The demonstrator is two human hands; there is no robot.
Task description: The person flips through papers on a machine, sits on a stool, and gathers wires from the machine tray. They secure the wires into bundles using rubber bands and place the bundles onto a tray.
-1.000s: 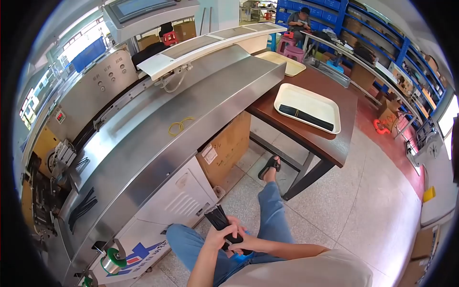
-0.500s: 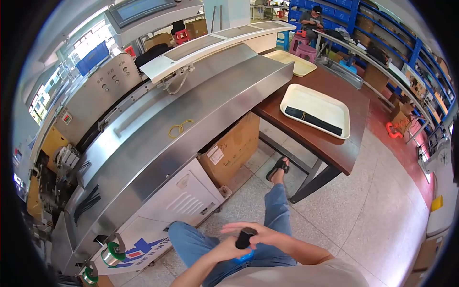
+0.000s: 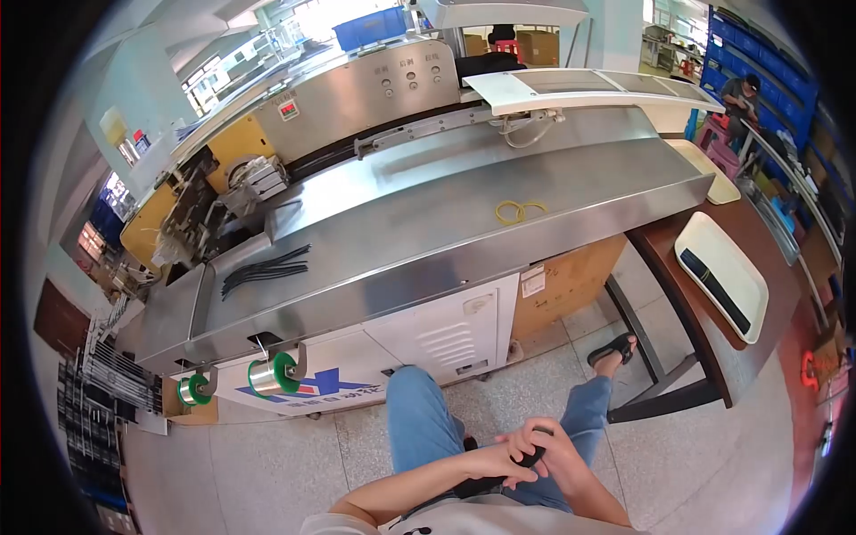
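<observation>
Over my lap, my left hand [image 3: 501, 462] is wrapped round a bundle of black strips [image 3: 532, 456]. My right hand [image 3: 548, 443] closes round the end of the same bundle, its fingers curled over it, touching my left hand. Part of the bundle is hidden by the hands. Several loose black strips [image 3: 266, 268] lie at the left end of the steel work surface [image 3: 401, 214]. Yellow rubber bands [image 3: 520, 211] rest near its front edge. A banded black bundle [image 3: 715, 290] lies in a cream tray [image 3: 758, 292] at the right.
The brown table [image 3: 776, 357] bears the cream tray, with a second tray [image 3: 724, 189] behind it. Green-ended wire spools [image 3: 274, 374] hang from the machine's front. A cardboard box [image 3: 571, 283] stands beneath the machine. Another person [image 3: 740, 100] sits at the back right.
The view has swung left, so the machine and tables appear further right. My right hand, spread beside the bundle half a second ago, has closed round its end.
</observation>
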